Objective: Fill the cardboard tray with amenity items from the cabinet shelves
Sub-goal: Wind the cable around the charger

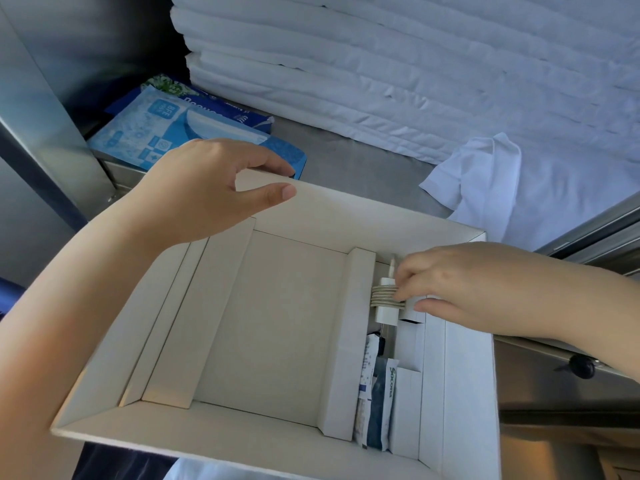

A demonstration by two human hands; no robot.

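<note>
We see the cardboard tray [207, 433] held out just near of a metal shelf [363, 161], its wide middle compartment bare. The left hand [204, 192] has the tray's far wall at the left corner. Its grip pinches the rim, with the fingers curled over the outside and the thumb lying on the inner face.

The right hand [460, 289] reaches in from the right, and its grip pinches a white charger [383, 304] with a cable wound round it. The charger sits at the far end of the narrow right-hand compartment. In the near end of that compartment several sachets [375, 403] stand on edge.

On the shelf, blue packs [166, 129] lie at the far left. A stack of folded white linen [381, 64] fills the back, and a crumpled white cloth [491, 188] lies to the right.
</note>
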